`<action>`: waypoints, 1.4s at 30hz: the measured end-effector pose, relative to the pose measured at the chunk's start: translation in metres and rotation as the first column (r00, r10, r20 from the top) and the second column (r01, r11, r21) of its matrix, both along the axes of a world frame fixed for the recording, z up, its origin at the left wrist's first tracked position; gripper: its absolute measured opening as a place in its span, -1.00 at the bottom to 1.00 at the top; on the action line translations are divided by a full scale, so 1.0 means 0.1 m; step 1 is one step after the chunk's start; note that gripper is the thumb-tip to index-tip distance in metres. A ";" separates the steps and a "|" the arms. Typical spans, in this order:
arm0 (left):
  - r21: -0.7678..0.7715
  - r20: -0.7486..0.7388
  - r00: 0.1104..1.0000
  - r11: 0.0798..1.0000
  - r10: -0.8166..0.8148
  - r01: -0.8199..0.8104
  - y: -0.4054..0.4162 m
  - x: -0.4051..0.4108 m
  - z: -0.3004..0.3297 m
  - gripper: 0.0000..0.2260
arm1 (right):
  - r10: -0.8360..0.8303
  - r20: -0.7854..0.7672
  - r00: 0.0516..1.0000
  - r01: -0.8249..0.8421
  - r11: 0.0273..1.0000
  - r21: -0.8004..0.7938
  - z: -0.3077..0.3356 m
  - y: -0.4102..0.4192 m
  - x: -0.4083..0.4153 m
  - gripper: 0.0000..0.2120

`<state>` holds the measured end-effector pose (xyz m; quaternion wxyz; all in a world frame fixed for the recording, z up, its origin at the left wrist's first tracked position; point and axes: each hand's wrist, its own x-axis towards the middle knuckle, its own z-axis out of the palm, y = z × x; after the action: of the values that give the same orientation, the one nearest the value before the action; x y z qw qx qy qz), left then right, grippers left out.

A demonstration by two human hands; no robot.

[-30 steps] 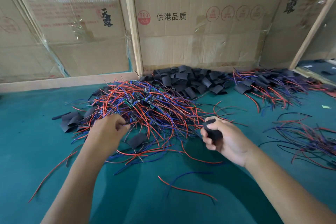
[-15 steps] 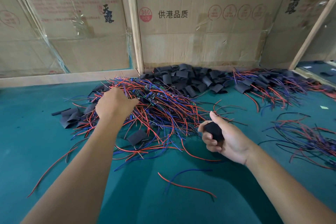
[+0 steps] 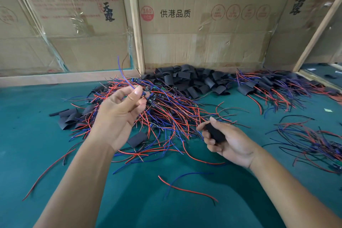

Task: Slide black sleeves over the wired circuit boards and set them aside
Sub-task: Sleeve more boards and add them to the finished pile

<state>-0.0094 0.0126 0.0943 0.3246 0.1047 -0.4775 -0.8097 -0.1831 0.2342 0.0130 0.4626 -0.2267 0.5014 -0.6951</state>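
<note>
Above a green desk (image 3: 55,153) strewn with wires, the left hand (image 3: 118,116) pinches a wired circuit board (image 3: 143,94) raised up and to the left of the right hand (image 3: 227,144) — whose grip curls round a black sleeve (image 3: 215,133), its long axis angled toward the board.

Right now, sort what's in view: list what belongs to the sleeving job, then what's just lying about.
Job:
left hand pinching a wired circuit board
right hand holding a black sleeve
pile of unsleeved boards
heap of black sleeves
sleeved boards

Lying about:
cardboard boxes
loose red and blue wire pair
</note>
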 end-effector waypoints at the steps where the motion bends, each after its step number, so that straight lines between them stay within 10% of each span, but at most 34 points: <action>1: 0.014 -0.014 1.000 1.000 -0.024 0.024 0.05 -0.01 -0.03 -0.79 | -0.002 -0.024 1.000 0.002 1.000 -0.017 0.01 0.01 0.00 -0.66; 14: -0.116 -0.032 0.985 0.978 0.169 -0.171 0.27 -0.02 -0.20 -0.89 | -0.078 -0.291 0.953 0.088 0.996 0.020 0.05 0.02 0.04 -0.61; 19: -0.109 -0.072 0.981 0.976 0.183 -0.190 0.26 -0.01 -0.21 -0.88 | -0.007 -0.418 0.909 0.050 0.995 0.092 0.05 0.03 0.08 -0.86; 30: 0.285 -0.180 0.967 0.950 0.181 -0.125 0.34 -0.11 -0.19 -0.74 | 0.172 -0.626 0.760 -0.095 0.983 0.154 0.15 0.03 0.25 -0.73; 42: 0.295 -0.219 0.967 0.953 0.134 -0.065 0.34 -0.07 -0.11 -0.74 | 0.220 -0.750 0.624 -0.106 0.975 0.197 0.07 -0.04 0.42 -0.73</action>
<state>-0.0162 0.0471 0.0831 0.4013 0.0773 -0.3079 -0.8592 -0.1410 0.2297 0.0202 0.2813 -0.5129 0.6726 -0.4532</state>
